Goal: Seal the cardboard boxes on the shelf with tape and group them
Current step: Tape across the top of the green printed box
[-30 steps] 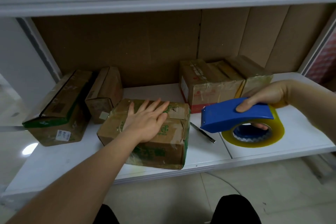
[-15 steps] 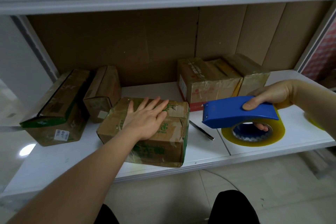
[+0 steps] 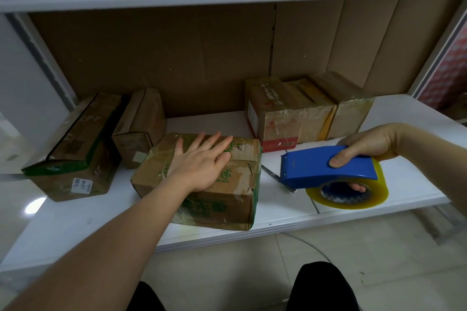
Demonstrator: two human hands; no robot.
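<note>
**Box pinned, dispenser poised for the first strip**

At the centre of the frame the left hand (image 3: 202,166) lies flat on top of the front box (image 3: 202,184), fingers straight and spread, pressing rather than gripping. That box sits near the front edge of the white shelf (image 3: 417,177), its top crumpled and torn toward the right corner, with old clear tape across it.

At centre right the right hand (image 3: 364,149) holds the blue dispenser (image 3: 326,170): thumb curled over the top of the cover, fingers passing through the core of the yellowish tape roll (image 3: 353,197). The toothed cutter end points left at the box but stands apart from it. Whether the roll touches the shelf cannot be told.

Other boxes wait behind: two boxes (image 3: 83,149) at left of the frame, side by side, and three boxes (image 3: 303,113) at upper right, pushed together. A thin pen-like thing (image 3: 271,173) lies between the front box and the dispenser.

The step in hand looks like steadying the box before taping. The next move probably calls for bringing the cutter end to the box's right edge, sticking the free tape end down, and drawing it leftward across the seam. The left hand would need to move off that line. Grouping is still to come.
</note>
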